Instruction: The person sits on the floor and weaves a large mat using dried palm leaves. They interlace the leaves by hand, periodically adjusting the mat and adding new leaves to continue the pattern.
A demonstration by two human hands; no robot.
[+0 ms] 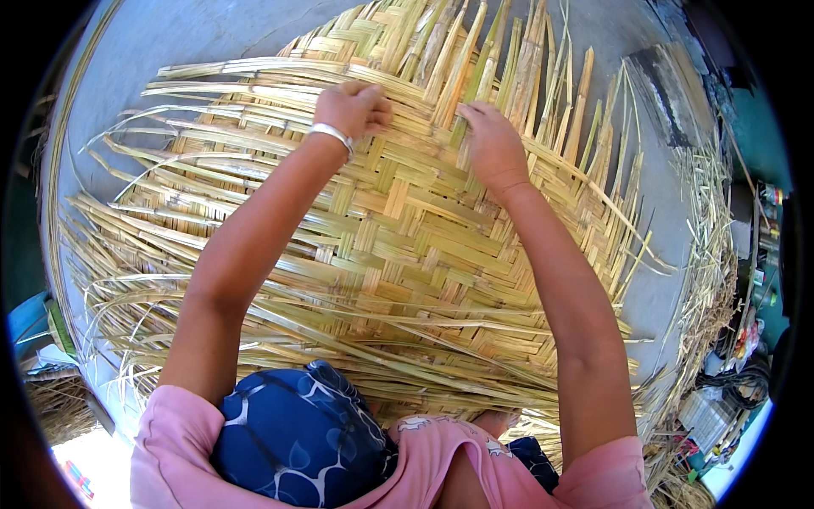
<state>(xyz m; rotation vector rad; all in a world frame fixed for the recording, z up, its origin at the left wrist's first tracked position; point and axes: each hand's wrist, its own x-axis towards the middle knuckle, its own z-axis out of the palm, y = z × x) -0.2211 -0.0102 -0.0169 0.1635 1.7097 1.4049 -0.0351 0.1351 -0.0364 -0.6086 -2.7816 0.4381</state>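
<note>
A large mat (398,229) of flat, split yellow-green cane strips lies in front of me, woven in a zigzag pattern, its loose strip ends fanning out at the far and left sides. My left hand (352,110), with a white bangle at the wrist, is curled closed over the far part of the weave; what its fingers hold, if anything, is hidden. To its right, my right hand (494,148) has its fingertips pinched at a greenish cane strip (459,133) among the upright strip ends.
Under the mat is a grey floor (254,30). Long loose strips cross the mat's near part. On the right lie a worn dark board (657,93), a heap of cane scraps (704,229) and a coil of black cable (749,382). Blue patterned cloth (297,437) covers my knee.
</note>
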